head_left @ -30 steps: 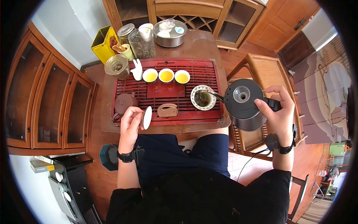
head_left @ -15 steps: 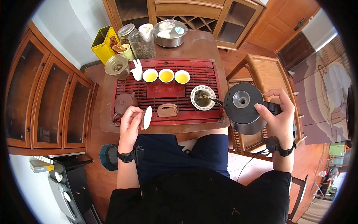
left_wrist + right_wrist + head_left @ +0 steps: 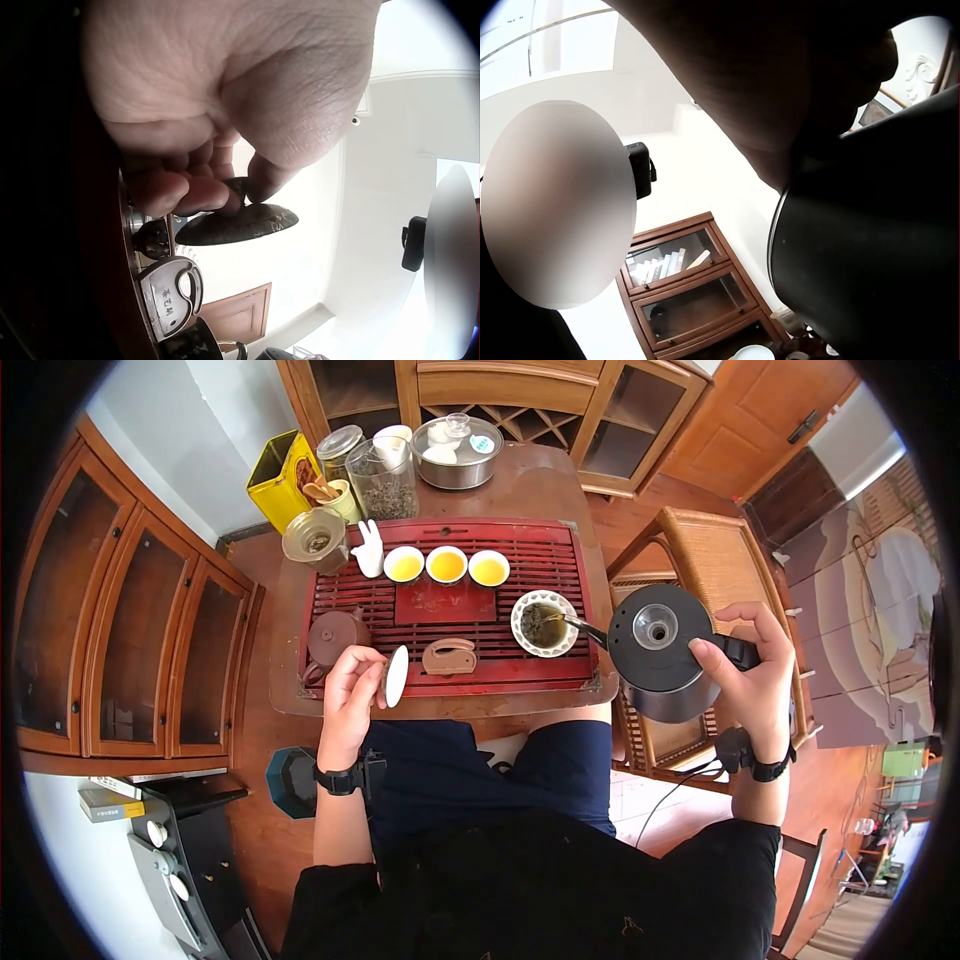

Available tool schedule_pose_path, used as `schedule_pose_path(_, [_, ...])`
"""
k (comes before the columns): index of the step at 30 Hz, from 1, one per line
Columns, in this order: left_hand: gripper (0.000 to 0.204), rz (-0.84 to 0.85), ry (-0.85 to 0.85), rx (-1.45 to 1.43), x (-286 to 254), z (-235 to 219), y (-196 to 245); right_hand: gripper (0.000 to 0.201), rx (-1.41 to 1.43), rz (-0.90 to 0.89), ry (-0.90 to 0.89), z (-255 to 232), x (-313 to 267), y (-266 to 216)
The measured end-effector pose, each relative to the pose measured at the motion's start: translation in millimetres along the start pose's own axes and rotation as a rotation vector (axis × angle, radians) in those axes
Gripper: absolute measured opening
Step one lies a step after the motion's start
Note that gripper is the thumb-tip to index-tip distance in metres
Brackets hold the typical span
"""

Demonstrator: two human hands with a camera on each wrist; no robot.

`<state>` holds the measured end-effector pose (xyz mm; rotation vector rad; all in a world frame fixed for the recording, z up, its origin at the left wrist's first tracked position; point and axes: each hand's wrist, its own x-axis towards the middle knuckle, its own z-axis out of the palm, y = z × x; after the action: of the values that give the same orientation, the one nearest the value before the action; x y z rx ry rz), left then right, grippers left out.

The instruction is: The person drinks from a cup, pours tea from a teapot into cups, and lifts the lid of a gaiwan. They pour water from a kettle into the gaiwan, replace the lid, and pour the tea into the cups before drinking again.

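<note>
My left hand [image 3: 352,690] pinches a lid [image 3: 398,676] by its knob. Its underside is white; in the left wrist view the dark patterned top of the lid [image 3: 240,226] shows. With my right hand [image 3: 757,675] I grip the handle of a dark kettle [image 3: 640,675], thumb on top near its edge. The kettle's spout [image 3: 588,628] reaches over a white-rimmed bowl [image 3: 519,635] holding wet tea leaves and liquid, and a stream shows at the spout's tip. In the right wrist view the kettle's dark body [image 3: 862,232] fills the right side.
On the red slatted tea tray [image 3: 560,550] stand three cups of yellow tea [image 3: 446,564], a white hand figure [image 3: 369,548], a brown teapot [image 3: 335,637] and a brown handled block [image 3: 449,656]. Behind are a glass jug [image 3: 314,540], a yellow tin [image 3: 272,480] and a lidded steel pot [image 3: 458,455].
The kettle, in my right hand, first dipped toward me, then moved slightly right; its spout tip is still over the bowl. My left hand and the lid have stayed almost still.
</note>
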<state>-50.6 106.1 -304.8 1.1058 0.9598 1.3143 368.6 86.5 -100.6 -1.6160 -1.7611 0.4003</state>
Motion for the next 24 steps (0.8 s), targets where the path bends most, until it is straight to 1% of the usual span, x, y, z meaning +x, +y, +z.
schedule_pose_path(4, [0.011, -0.002, 0.006, 0.004, 0, 0, 0, 0.036, -0.008, 0.004, 0.014, 1, 0, 2])
schedule_pose_path(7, [0.011, 0.003, -0.002, 0.008, 0, 0, 0, 0.036, -0.016, -0.038, 0.034, 2, 0, 6])
schedule_pose_path(9, [0.011, -0.002, 0.001, 0.001, -1, 1, 1, 0.037, 0.048, 0.024, 0.042, 4, -1, 8])
schedule_pose_path(13, [0.012, -0.007, 0.001, -0.005, -1, 1, 1, 0.036, 0.127, 0.026, 0.083, 7, -2, 22])
schedule_pose_path(16, [0.012, -0.006, 0.005, -0.005, -1, 1, 1, 0.035, 0.201, 0.014, 0.142, 9, -5, 35])
schedule_pose_path(21, [0.01, 0.001, -0.011, 0.064, -1, 1, 0, 0.032, 0.358, 0.053, 0.264, 14, -16, 54])
schedule_pose_path(22, [0.01, 0.005, -0.013, 0.051, -1, 2, 1, 0.03, 0.366, 0.013, 0.306, 18, -16, 61])
schedule_pose_path(24, [0.008, 0.004, -0.007, 0.045, -2, 6, 6, 0.029, 0.402, 0.008, 0.347, 20, -20, 71])
